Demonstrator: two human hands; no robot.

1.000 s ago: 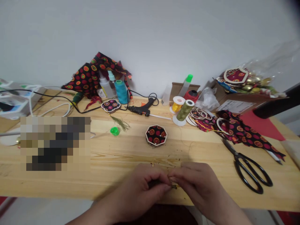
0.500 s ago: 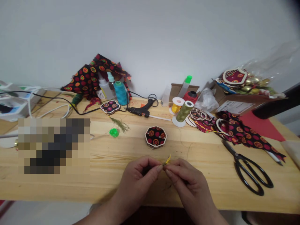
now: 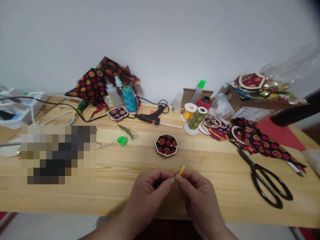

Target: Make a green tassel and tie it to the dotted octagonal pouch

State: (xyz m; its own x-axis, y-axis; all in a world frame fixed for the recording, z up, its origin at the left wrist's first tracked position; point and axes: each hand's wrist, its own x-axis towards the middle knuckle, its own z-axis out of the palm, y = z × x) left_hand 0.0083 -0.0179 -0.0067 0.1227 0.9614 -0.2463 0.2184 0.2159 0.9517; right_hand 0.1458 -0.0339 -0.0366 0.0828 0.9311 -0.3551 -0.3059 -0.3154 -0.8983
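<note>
At the front of the wooden table, my left hand (image 3: 153,191) and my right hand (image 3: 201,193) meet fingertip to fingertip. Both are closed in a pinch around a thin yellow cord (image 3: 182,170), whose narrow loop sticks up between them. The rest of the cord is hidden by my fingers. Just beyond my hands lies an octagonal ornament (image 3: 166,145) with a pale rim and dark patterned fabric. A lobed ornament (image 3: 117,114) with a green tassel (image 3: 128,132) rests farther left, near a small green cap (image 3: 122,140).
Large black-handled scissors (image 3: 266,180) lie at right, beside patterned fabric (image 3: 265,136). A glue gun (image 3: 152,116), an olive thread spool (image 3: 197,118), a yellow spool (image 3: 189,112) and a teal cone (image 3: 129,99) stand along the back. A blurred-out patch covers the left.
My right thumb has shifted up against the cord, and my fingertips sit closer together. More of the yellow loop shows above them. The view has moved slightly.
</note>
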